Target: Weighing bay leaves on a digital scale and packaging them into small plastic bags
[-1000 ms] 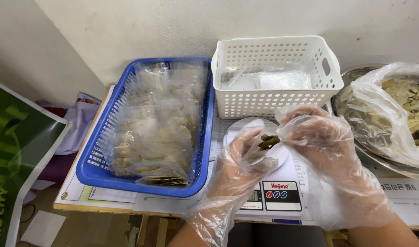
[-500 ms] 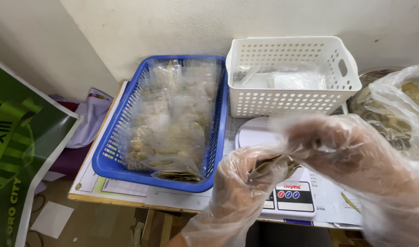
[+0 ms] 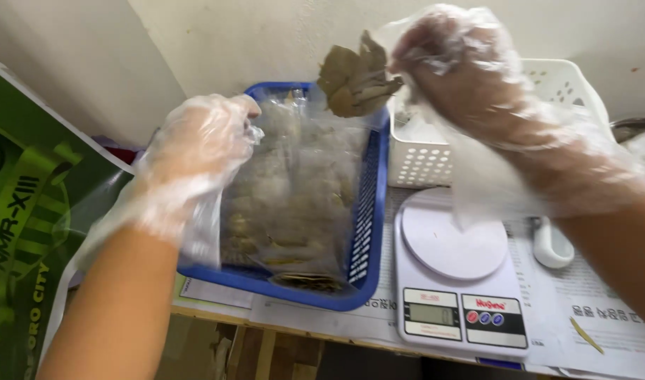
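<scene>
My right hand (image 3: 470, 77), in a loose clear plastic glove, is raised and shut on a bunch of dried brown leaves (image 3: 356, 79). The leaves hang above the far end of a blue plastic basket (image 3: 368, 232), which is filled with clear packets of dried leaves (image 3: 294, 204). My left hand (image 3: 195, 155), also gloved, hovers over the basket's left side. Its fingertips are pinched on thin clear plastic, seemingly a clear plastic bag (image 3: 276, 119), just left of the leaves. Both hands are off the table.
A white digital kitchen scale (image 3: 456, 281) with a bare round pan stands right of the blue basket. A white perforated basket (image 3: 568, 91) sits behind it by the wall. Printed paper (image 3: 604, 317) covers the table. A green poster (image 3: 27, 232) leans at the left.
Both hands have risen from above the scale and moved left and back. The right hand now holds the leaves high over the blue basket, and the scale pan is uncovered.
</scene>
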